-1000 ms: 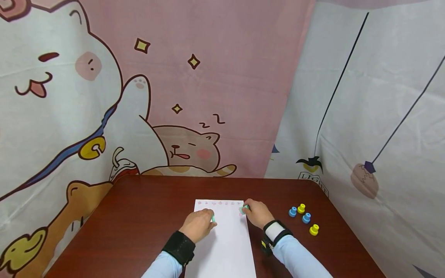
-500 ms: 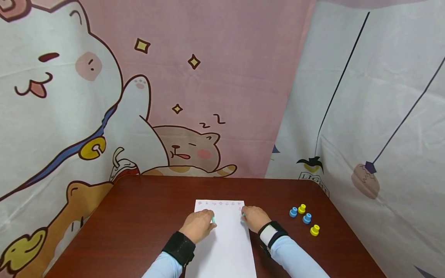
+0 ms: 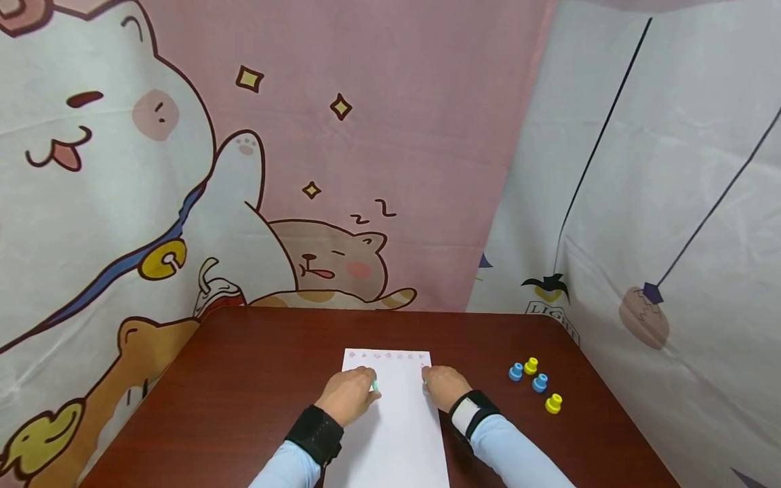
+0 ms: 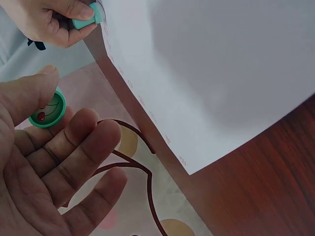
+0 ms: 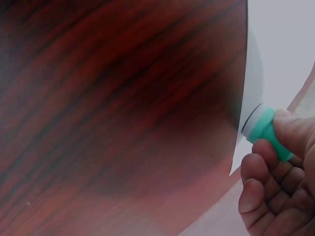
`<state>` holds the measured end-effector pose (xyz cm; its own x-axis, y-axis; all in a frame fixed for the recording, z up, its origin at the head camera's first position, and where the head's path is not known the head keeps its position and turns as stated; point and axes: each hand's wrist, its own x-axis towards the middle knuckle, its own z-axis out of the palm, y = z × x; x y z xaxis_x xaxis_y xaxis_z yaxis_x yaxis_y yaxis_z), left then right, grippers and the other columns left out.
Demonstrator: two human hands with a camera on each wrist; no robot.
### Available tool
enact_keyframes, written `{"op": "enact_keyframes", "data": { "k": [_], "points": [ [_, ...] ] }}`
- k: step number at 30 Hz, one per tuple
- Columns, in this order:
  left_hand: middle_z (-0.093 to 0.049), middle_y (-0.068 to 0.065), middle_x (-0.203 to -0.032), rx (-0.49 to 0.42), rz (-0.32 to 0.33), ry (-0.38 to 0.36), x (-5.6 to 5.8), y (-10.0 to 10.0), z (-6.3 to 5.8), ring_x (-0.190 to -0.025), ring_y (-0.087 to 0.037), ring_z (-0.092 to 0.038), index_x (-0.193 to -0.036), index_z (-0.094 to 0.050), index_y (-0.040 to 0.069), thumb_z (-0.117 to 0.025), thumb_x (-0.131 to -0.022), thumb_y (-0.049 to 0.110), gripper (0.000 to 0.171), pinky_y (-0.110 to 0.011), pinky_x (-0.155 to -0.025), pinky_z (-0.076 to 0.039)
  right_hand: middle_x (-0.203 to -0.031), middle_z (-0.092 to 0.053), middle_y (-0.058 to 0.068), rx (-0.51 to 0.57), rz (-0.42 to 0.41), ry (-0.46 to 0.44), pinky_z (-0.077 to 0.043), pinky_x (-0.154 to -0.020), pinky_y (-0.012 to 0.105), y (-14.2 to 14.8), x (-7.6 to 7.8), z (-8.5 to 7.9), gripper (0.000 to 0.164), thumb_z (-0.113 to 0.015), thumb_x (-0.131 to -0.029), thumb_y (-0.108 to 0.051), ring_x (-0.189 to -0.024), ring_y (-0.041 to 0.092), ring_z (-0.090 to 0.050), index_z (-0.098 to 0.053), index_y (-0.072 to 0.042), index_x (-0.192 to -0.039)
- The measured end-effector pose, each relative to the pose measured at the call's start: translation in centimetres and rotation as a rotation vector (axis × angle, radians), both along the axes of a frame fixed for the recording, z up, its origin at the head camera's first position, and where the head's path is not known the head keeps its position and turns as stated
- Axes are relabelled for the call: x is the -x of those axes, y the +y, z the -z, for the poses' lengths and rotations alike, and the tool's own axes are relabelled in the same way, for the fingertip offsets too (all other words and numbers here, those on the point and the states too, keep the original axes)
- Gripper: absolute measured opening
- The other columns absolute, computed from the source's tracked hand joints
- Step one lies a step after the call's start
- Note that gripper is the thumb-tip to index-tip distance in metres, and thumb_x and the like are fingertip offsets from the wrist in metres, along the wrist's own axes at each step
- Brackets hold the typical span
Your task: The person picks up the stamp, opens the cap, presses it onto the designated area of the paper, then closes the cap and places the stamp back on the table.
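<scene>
In the head view a white sheet of paper (image 3: 396, 434) lies on the table, with a row of small pink marks (image 3: 387, 355) along its far edge. My right hand (image 3: 448, 386) pinches a green stamp (image 5: 269, 132) between thumb and fingers, its pale stamping end right at the paper's right edge near the far corner. My left hand (image 3: 348, 394), over the paper's left side, holds a small round green cap (image 4: 48, 110) with a cherry picture between thumb and forefinger. In the left wrist view its other fingers are loosely bent.
Two blue stamps (image 3: 515, 371) and two yellow stamps (image 3: 553, 404) stand on the brown table (image 3: 262, 393) to the right of the paper. A cartoon-printed curtain (image 3: 396, 135) hangs behind the table.
My right hand has moved slightly left and nearer to me along the paper's right edge, bringing the stamp down to the sheet. The left hand has stayed in place.
</scene>
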<state>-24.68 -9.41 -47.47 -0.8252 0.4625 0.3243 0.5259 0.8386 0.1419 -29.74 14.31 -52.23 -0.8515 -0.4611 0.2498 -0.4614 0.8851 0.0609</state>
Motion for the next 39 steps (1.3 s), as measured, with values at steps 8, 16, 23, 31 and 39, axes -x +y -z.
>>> {"op": "enact_keyframes", "data": {
  "k": [8,16,23,31,39],
  "points": [
    [-0.058,0.003,-0.072,-0.004,0.013,0.012,-0.3,0.07,0.07,-0.067,-0.011,-0.059,-0.089,-0.066,0.007,-0.083,-0.082,0.025,0.026,-0.025,-0.056,-0.046,-0.073,-0.064,0.003,0.016,-0.026,-0.015,-0.054,-0.065,0.031,0.0,-0.29,-0.22,0.02,-0.081,-0.083,-0.015,-0.064,0.017,-0.06,-0.063,-0.009,-0.088],
    [-0.062,0.002,-0.075,0.003,-0.01,-0.026,-0.22,0.19,-0.07,-0.068,-0.012,-0.061,-0.093,-0.067,0.008,-0.085,-0.079,0.023,0.027,-0.027,-0.06,-0.05,-0.072,-0.062,0.001,0.091,-0.057,-0.04,-0.05,-0.061,0.029,0.27,-0.02,-0.11,0.021,-0.081,-0.082,-0.013,-0.063,0.014,-0.058,-0.06,-0.01,-0.086],
    [-0.065,0.001,-0.079,-0.001,-0.042,-0.088,-0.18,0.41,-0.13,-0.072,-0.014,-0.063,-0.097,-0.069,0.008,-0.086,-0.078,0.021,0.028,-0.03,-0.064,-0.053,-0.071,-0.06,0.0,0.154,-0.034,-0.104,-0.048,-0.059,0.029,0.19,-0.47,-0.24,0.02,-0.08,-0.083,-0.01,-0.061,0.012,-0.053,-0.061,-0.009,-0.087],
    [-0.066,0.0,-0.081,-0.017,-0.045,-0.093,-0.35,0.37,-0.23,-0.072,-0.014,-0.063,-0.096,-0.069,0.007,-0.087,-0.076,0.018,0.029,-0.031,-0.064,-0.053,-0.071,-0.057,-0.003,0.188,-0.035,-0.122,-0.047,-0.059,0.028,0.41,-0.56,-0.11,0.019,-0.079,-0.084,-0.01,-0.062,0.011,-0.05,-0.06,-0.01,-0.088],
    [-0.067,-0.001,-0.083,-0.008,-0.052,-0.093,-0.27,0.39,-0.35,-0.073,-0.015,-0.063,-0.098,-0.069,0.007,-0.086,-0.077,0.017,0.029,-0.031,-0.066,-0.053,-0.072,-0.057,-0.002,0.183,-0.015,-0.131,-0.049,-0.062,0.03,0.48,-0.3,-0.13,0.02,-0.08,-0.084,-0.012,-0.063,0.012,-0.05,-0.061,-0.01,-0.089]
  ]
}}
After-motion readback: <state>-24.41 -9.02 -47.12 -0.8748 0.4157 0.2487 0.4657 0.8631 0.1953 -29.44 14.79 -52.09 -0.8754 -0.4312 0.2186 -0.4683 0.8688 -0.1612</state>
